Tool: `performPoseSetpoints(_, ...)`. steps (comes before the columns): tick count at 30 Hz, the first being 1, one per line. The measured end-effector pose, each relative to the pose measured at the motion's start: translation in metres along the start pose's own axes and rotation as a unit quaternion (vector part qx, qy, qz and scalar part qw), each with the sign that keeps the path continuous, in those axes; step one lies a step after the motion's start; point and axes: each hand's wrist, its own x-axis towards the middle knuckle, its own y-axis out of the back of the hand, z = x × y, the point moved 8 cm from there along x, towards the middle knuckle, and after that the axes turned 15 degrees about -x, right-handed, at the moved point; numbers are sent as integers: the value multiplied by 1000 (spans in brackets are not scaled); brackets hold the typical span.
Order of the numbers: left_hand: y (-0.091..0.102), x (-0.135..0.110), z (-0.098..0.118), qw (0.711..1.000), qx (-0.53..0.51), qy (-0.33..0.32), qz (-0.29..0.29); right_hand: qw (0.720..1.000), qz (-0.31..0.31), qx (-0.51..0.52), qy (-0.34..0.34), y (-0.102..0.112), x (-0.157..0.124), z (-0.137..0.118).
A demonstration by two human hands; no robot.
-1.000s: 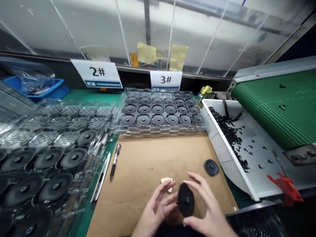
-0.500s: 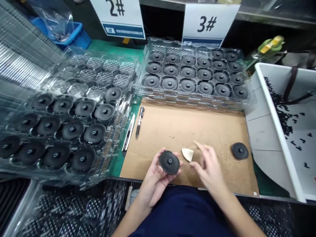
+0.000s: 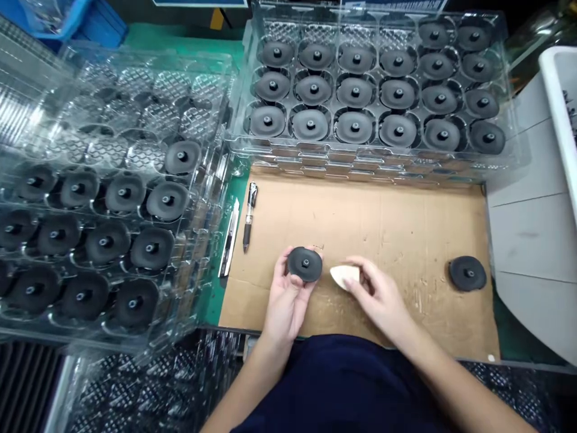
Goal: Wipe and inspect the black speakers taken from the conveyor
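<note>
Likely mid-pickup: left hand [image 3: 288, 297] clamped on black disc [image 3: 305, 264] near cardboard sheet's [image 3: 383, 222] front edge. Right hand [image 3: 376, 294] touches cream wedge [image 3: 345, 275] — grip unclear — next needs a firm pinch.

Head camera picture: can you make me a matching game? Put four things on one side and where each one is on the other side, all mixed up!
Things
1. pen
2. cream wedge
3. left black disc
4. right black disc

Places
A. alone on the right part of the cardboard
B. held in the left hand
C. touched by the right hand
D. along the cardboard's left edge

Pairs: 1-D, 2-C, 3-B, 4-A
</note>
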Motion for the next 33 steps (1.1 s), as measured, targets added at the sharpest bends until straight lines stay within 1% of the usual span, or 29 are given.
performPoseSetpoints(2, 3, 3, -2, 1000, 12, -15, 4, 999, 1, 42, -23, 5, 18, -3)
performPoseSetpoints(4, 6, 3, -2, 999, 18, -27, 14, 998, 6, 60, -34, 5, 29, -11)
performPoseSetpoints(6, 8, 2, -3, 999, 17, -23, 22, 998, -10, 54, -18, -2, 34, -23)
performPoseSetpoints(8, 7, 2, -4, 1000, 12, -14, 18, 998, -45, 49, 14, -11, 33, -34)
performPoseSetpoints(9, 7, 2, -4, 1000, 11, -13, 17, 997, -52, 44, 25, -13, 31, -37)
performPoseSetpoints(10, 7, 2, -3, 1000, 13, -16, 18, 998, -49, 35, 28, -13, 30, -37)
performPoseSetpoints(12, 7, 3, -2, 999, 18, -24, 26, 1000, -19, 17, 18, -8, 28, -34)
performPoseSetpoints(13, 8, 3, -2, 999, 21, -20, 30, 1000, -13, 17, 17, -7, 27, -33)
performPoseSetpoints(17, 7, 4, -4, 999, 27, -7, 27, 998, -47, 36, 25, -10, 26, -34)
performPoseSetpoints(20, 8, 4, -2, 999, 37, -22, 31, 1000, -16, 10, 8, -7, 25, -33)
performPoseSetpoints(24, 9, 5, -3, 999, 36, -4, 18, 999, -9, 24, 36, -7, 26, -33)
performPoseSetpoints(26, 6, 5, -3, 999, 53, 11, 2, 999, 11, 18, 31, 0, 33, -27)
performPoseSetpoints(28, 1, 3, -5, 997, 68, 34, -16, 999, 53, 5, 11, 14, 37, -23)
performPoseSetpoints(29, -1, 0, -6, 996, 75, 47, -21, 997, 78, 3, 13, 23, 35, -26)
performPoseSetpoints(31, -6, -8, -9, 994, 85, 68, -16, 992, 115, 14, 57, 37, 23, -47)
performPoseSetpoints(32, -8, -13, -10, 993, 88, 75, -10, 989, 115, 27, 91, 40, 15, -60)
performPoseSetpoints(33, -9, -18, -11, 993, 89, 82, -4, 987, 101, 40, 116, 42, 6, -72)
